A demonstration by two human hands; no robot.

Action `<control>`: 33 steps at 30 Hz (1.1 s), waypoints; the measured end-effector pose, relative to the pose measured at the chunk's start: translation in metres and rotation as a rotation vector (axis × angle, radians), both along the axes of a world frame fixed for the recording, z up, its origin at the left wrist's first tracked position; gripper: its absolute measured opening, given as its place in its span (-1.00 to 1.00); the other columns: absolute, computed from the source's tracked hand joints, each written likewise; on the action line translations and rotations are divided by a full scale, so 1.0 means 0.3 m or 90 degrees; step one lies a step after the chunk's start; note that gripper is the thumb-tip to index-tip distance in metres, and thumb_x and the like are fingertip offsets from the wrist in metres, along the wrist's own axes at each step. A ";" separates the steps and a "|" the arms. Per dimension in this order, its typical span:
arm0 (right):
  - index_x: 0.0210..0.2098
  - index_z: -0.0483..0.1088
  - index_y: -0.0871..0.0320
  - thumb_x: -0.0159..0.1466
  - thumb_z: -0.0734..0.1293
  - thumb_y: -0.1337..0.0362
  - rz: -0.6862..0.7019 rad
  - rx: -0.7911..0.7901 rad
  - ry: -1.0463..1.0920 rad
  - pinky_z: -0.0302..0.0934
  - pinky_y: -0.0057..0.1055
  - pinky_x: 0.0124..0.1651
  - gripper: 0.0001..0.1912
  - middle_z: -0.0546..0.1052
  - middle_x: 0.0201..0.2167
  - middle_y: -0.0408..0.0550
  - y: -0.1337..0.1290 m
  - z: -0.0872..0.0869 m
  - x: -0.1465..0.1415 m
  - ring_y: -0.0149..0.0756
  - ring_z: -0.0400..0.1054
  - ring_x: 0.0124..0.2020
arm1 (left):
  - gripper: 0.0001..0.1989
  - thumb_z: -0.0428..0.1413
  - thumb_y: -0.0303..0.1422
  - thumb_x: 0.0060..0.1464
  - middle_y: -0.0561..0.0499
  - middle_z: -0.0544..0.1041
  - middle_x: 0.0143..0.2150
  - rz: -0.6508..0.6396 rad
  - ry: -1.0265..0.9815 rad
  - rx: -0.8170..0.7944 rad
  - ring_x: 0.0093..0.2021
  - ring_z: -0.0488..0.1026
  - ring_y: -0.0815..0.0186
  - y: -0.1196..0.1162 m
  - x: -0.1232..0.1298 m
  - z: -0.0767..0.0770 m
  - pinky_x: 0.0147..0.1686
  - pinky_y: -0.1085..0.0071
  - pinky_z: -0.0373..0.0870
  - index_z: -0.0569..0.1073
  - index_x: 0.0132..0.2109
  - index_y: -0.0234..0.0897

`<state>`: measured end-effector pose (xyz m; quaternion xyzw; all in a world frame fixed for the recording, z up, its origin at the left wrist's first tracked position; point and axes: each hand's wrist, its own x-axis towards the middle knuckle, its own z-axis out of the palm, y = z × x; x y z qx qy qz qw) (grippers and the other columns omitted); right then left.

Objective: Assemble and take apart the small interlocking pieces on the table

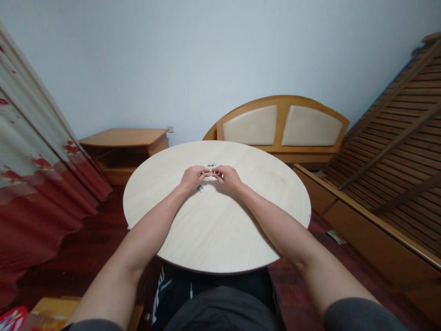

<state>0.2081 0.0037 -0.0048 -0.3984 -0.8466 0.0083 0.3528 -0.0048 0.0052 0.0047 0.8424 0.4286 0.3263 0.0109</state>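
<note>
Both hands meet over the far middle part of a round pale wooden table. My left hand pinches the left side of a small gold-and-white object, too small to name. On its right side, the fingers of my right hand are closed on the same object. Small dark and grey pieces lie just beyond the fingertips. Below my left hand, a small bluish-grey piece rests on the table.
A wooden cabinet stands behind the table at the left, beside a red and white curtain. Behind at the right is a padded headboard. A slatted wooden frame leans at the far right.
</note>
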 end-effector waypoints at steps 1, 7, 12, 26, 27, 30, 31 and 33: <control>-0.03 0.61 0.13 0.37 0.36 0.24 -0.004 0.004 -0.003 0.21 -0.40 -0.17 -0.75 0.66 -0.24 0.02 0.002 -0.001 0.001 -0.25 0.46 -0.32 | -0.77 0.16 -0.26 0.28 -0.10 0.70 -0.10 0.000 0.002 -0.001 -0.09 0.59 0.16 0.000 0.000 0.001 -0.09 0.32 0.43 0.68 -0.05 -0.18; -0.08 0.63 0.14 0.36 0.37 0.24 -0.007 0.009 -0.015 0.20 -0.39 -0.17 -0.77 0.66 -0.27 0.03 0.000 0.000 0.001 -0.24 0.47 -0.30 | -0.78 0.17 -0.28 0.27 -0.10 0.70 -0.08 -0.004 0.012 -0.004 -0.05 0.59 0.14 -0.004 0.002 0.003 -0.06 0.30 0.43 0.68 -0.05 -0.19; 0.02 0.57 0.14 0.38 0.35 0.18 0.000 -0.025 0.020 0.24 -0.39 -0.16 -0.71 0.66 -0.18 0.02 -0.013 0.004 -0.002 -0.29 0.45 -0.35 | -0.80 0.17 -0.31 0.26 -0.08 0.69 -0.10 -0.008 -0.024 -0.003 -0.16 0.58 0.20 -0.013 0.005 0.007 -0.09 0.32 0.44 0.66 -0.06 -0.19; -0.18 0.57 0.20 0.43 0.27 0.18 0.065 -0.098 0.125 0.24 -0.43 -0.19 -0.72 0.63 -0.28 -0.02 0.019 -0.026 -0.017 -0.34 0.40 -0.34 | -0.92 0.20 -0.41 0.17 -0.04 0.61 -0.15 -0.039 -0.072 0.021 -0.23 0.52 0.28 -0.025 0.005 0.012 -0.12 0.35 0.41 0.54 -0.16 -0.24; -0.17 0.56 0.21 0.41 0.28 0.19 0.068 -0.100 0.131 0.25 -0.42 -0.19 -0.74 0.63 -0.27 -0.02 0.022 -0.028 -0.017 -0.34 0.40 -0.33 | -0.90 0.21 -0.40 0.17 -0.04 0.61 -0.14 -0.041 -0.071 0.019 -0.23 0.52 0.28 -0.025 0.005 0.011 -0.12 0.34 0.41 0.54 -0.15 -0.24; -0.12 0.55 0.20 0.39 0.28 0.23 0.070 -0.102 0.140 0.25 -0.41 -0.17 -0.76 0.63 -0.24 -0.02 0.027 -0.032 -0.015 -0.33 0.41 -0.31 | -0.83 0.24 -0.33 0.16 -0.04 0.62 -0.10 -0.049 -0.067 0.010 -0.22 0.52 0.26 -0.022 0.005 0.006 -0.11 0.32 0.42 0.55 -0.10 -0.24; -0.11 0.54 0.20 0.39 0.27 0.24 0.068 -0.101 0.139 0.25 -0.41 -0.17 -0.76 0.63 -0.23 -0.02 0.028 -0.032 -0.013 -0.32 0.41 -0.30 | -0.81 0.24 -0.31 0.17 -0.05 0.63 -0.09 -0.049 -0.064 0.008 -0.21 0.52 0.26 -0.021 0.005 0.005 -0.10 0.32 0.42 0.56 -0.08 -0.23; -0.10 0.54 0.19 0.40 0.26 0.25 0.061 -0.097 0.132 0.25 -0.41 -0.16 -0.76 0.62 -0.22 -0.01 0.029 -0.031 -0.011 -0.31 0.41 -0.28 | -0.79 0.23 -0.28 0.19 -0.06 0.63 -0.09 -0.039 -0.053 0.004 -0.18 0.52 0.24 -0.019 0.006 0.002 -0.09 0.31 0.41 0.57 -0.05 -0.23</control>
